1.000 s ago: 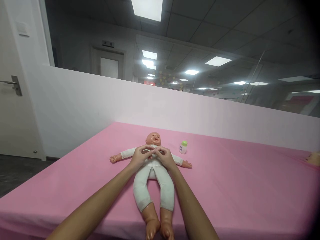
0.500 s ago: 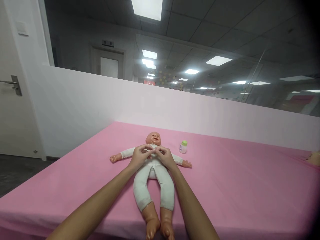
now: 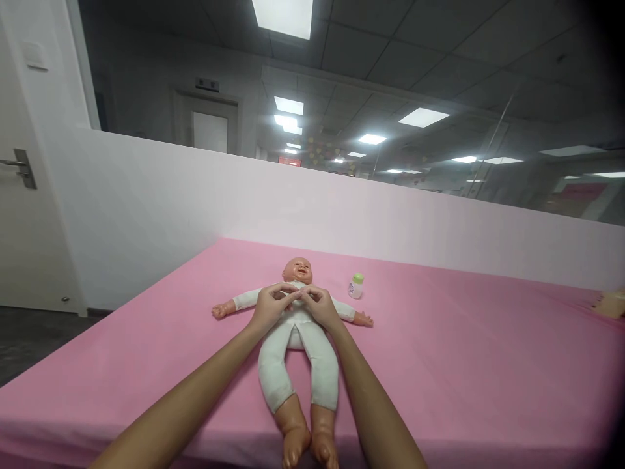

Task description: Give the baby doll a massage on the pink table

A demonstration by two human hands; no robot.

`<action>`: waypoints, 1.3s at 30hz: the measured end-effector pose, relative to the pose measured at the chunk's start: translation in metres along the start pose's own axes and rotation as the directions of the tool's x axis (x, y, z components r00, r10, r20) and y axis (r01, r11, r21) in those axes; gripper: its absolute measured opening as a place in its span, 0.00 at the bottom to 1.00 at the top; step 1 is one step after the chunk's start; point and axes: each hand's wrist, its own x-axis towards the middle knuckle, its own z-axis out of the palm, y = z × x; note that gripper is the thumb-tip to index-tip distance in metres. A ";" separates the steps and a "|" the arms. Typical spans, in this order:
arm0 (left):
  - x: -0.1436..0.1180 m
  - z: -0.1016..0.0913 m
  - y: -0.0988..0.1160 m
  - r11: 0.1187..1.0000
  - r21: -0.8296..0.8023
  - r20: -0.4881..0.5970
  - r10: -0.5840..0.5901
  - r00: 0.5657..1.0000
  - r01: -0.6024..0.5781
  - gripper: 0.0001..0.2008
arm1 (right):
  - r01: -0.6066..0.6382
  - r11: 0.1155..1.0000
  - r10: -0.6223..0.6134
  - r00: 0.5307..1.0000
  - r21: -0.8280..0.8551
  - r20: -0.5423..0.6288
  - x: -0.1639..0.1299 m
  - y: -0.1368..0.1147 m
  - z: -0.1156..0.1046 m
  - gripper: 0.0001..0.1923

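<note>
A baby doll (image 3: 297, 339) with a white cloth body lies on its back, head at the far end and bare feet towards me. Over its chest, my left hand (image 3: 271, 306) is bent, thumb and forefinger drawn towards each other. My right hand (image 3: 318, 306) mirrors it from the other side, and the fingertips of both meet at the middle of the chest. Anything pinched between them is too small or hidden to make out. Beyond the doll's outstretched arm on the right stands a small clear bottle (image 3: 355, 289) with a green cap.
A pink sheet (image 3: 439, 365) covers the table under the doll. Behind it runs a low white wall (image 3: 312, 202) topped by glass. At the far right edge lies a beige object (image 3: 610, 303), partly cut off. A door (image 3: 24, 215) stands at the left.
The view has shifted slightly, so everything sits a little further left. Both hands stay over the doll's chest with fingertips together.
</note>
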 end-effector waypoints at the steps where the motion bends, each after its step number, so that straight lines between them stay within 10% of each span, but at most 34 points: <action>1: 0.000 0.000 0.000 1.000 0.006 -0.005 0.003 1.000 -0.003 0.16 | -0.004 1.000 0.004 1.000 -0.006 0.001 0.000 0.000 0.000 0.13; 8: 0.004 -0.005 -0.004 0.975 0.201 0.004 0.097 0.995 -0.096 0.15 | -0.005 0.992 0.000 0.999 -0.123 -0.034 0.000 -0.003 0.000 0.14; 15: 0.011 -0.023 -0.022 0.742 0.654 0.130 0.077 0.989 -0.144 0.18 | -0.099 0.882 0.118 0.993 -0.461 0.012 -0.005 0.009 -0.017 0.27; 21: 0.007 -0.029 -0.024 0.679 0.713 0.251 -0.018 0.968 -0.173 0.24 | -0.210 0.855 0.312 0.939 -0.474 0.146 -0.007 0.003 -0.028 0.40; 32: 0.013 -0.015 -0.025 0.636 0.754 0.180 0.042 0.983 -0.165 0.10 | -0.199 0.877 0.226 0.974 -0.438 0.009 0.001 0.011 -0.013 0.21; 39: 0.006 -0.028 -0.019 0.703 0.684 0.270 0.005 0.963 -0.195 0.22 | -0.202 0.890 0.286 0.946 -0.409 0.154 -0.006 -0.002 -0.025 0.31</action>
